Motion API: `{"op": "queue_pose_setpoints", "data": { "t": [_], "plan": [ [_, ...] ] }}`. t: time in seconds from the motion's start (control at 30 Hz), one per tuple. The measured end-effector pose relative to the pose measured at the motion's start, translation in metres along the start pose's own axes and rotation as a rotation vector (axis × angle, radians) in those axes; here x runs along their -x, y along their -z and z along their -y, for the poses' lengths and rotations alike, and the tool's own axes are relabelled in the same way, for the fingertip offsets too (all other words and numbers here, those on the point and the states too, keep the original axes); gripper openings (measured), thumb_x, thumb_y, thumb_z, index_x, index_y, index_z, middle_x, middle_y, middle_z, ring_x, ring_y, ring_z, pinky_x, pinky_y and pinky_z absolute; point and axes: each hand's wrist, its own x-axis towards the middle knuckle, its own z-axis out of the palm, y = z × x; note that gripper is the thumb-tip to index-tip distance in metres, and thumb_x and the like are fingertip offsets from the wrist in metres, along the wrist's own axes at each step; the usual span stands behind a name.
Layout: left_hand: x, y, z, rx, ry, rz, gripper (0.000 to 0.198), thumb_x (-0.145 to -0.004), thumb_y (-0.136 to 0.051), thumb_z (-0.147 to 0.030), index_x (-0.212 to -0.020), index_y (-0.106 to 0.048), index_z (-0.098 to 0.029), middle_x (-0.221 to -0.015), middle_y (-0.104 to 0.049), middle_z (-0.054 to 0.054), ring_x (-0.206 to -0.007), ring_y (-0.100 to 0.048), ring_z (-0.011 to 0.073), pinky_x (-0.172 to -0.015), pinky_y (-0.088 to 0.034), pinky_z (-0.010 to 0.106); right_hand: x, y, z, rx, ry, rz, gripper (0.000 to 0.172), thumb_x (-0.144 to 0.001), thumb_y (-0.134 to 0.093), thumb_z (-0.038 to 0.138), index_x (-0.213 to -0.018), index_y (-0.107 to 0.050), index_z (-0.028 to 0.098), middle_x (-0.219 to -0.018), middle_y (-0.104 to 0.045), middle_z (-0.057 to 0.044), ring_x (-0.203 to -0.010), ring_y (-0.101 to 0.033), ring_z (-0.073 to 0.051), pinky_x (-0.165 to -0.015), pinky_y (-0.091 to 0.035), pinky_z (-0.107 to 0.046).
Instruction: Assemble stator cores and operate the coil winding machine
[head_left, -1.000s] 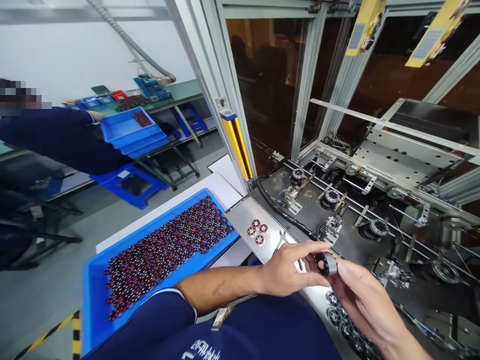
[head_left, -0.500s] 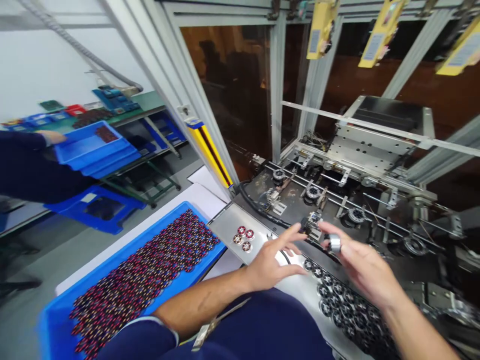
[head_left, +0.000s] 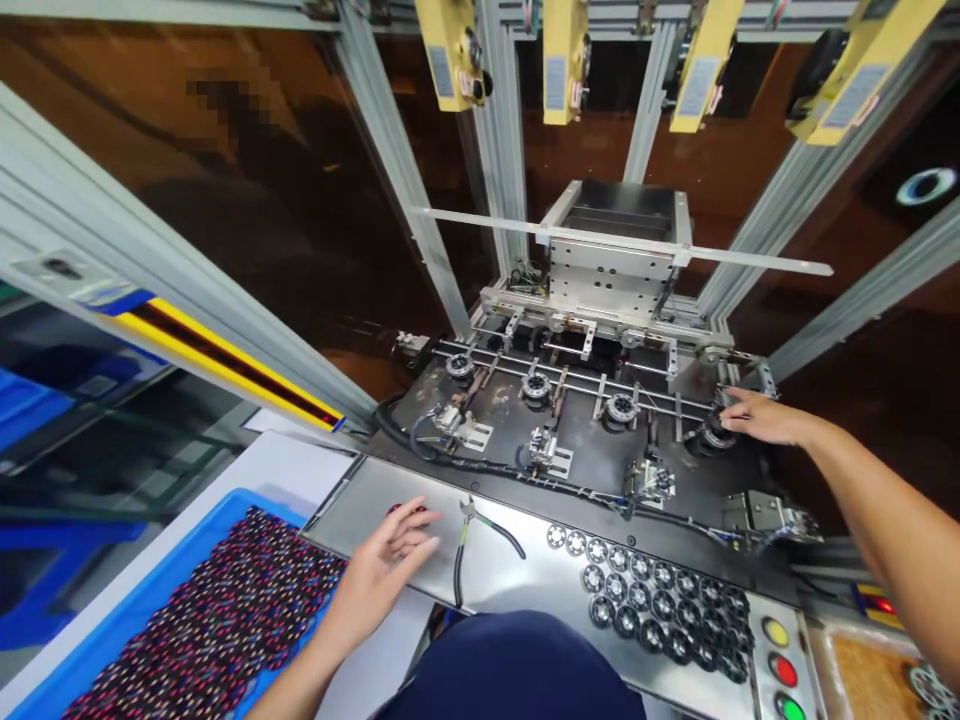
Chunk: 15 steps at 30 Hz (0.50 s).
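My left hand (head_left: 386,555) is open, palm inward and fingers loosely spread, above the left end of the metal shelf (head_left: 525,590). It holds nothing. Small red-rimmed round parts (head_left: 396,508) lie just behind its fingers and are partly hidden by them. Beside it on the shelf rest cutting pliers (head_left: 466,520) with dark handles, spread apart. My right hand (head_left: 765,415) reaches to the far-right round fixture (head_left: 709,438) of the machine. Its fingers are closed at the fixture's top on a round silver part, which they mostly hide.
Several black-and-silver round parts (head_left: 652,590) lie in rows on the shelf's right half. Other fixtures (head_left: 535,388) line the machine bed. Red (head_left: 782,670), yellow and green buttons sit at right. A blue tray (head_left: 244,500) of small parts is at left. Yellow units (head_left: 566,60) hang overhead.
My view has turned to the right. My right hand has carried the round silver part from above the shelf to the far-right fixture. My left hand has moved apart from it, leaving the pliers uncovered.
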Motion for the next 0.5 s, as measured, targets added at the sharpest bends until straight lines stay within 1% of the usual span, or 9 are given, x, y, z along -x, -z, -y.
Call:
{"op": "queue_pose_setpoints", "data": {
  "t": [0.07,0.2,0.3,0.5],
  "plan": [
    [0.000,0.005,0.006,-0.020,0.023,0.005,0.059,-0.085,-0.062,-0.043,-0.135,-0.042,-0.019,-0.125,-0.063,0.015,-0.091,-0.067,0.0201,-0.089,-0.053,0.039,0.000,-0.008,-0.006,0.045,-0.020,0.047,0.017,-0.090,-0.062,0.028,-0.100,-0.066,0.015,-0.128,-0.059,-0.008,-0.128,-0.048,-0.025,-0.109,-0.036,-0.053],
    [0.003,0.010,0.012,-0.056,0.051,0.013,0.058,-0.084,-0.063,-0.045,-0.132,-0.044,-0.018,-0.125,-0.064,0.016,-0.092,-0.069,0.0227,-0.091,-0.054,0.043,0.004,-0.015,-0.013,0.117,-0.044,0.079,0.023,-0.090,-0.061,0.029,-0.108,-0.065,0.016,-0.141,-0.049,-0.009,-0.136,-0.038,-0.028,-0.112,-0.030,-0.056],
    [0.005,0.009,0.015,-0.076,0.052,0.017,0.057,-0.083,-0.063,-0.045,-0.131,-0.046,-0.018,-0.123,-0.065,0.015,-0.094,-0.069,0.0233,-0.091,-0.054,0.043,0.007,-0.016,-0.014,0.153,-0.058,0.104,0.024,-0.090,-0.061,0.029,-0.110,-0.064,0.016,-0.144,-0.046,-0.009,-0.137,-0.036,-0.029,-0.113,-0.029,-0.056],
    [0.009,0.007,0.020,-0.083,0.069,0.029,0.055,-0.083,-0.064,-0.044,-0.130,-0.049,-0.018,-0.120,-0.067,0.014,-0.095,-0.069,0.0231,-0.091,-0.055,0.040,0.007,-0.014,-0.008,0.188,-0.064,0.137,0.024,-0.091,-0.060,0.031,-0.111,-0.064,0.017,-0.145,-0.044,-0.009,-0.138,-0.035,-0.028,-0.114,-0.028,-0.055]
  ]
}}
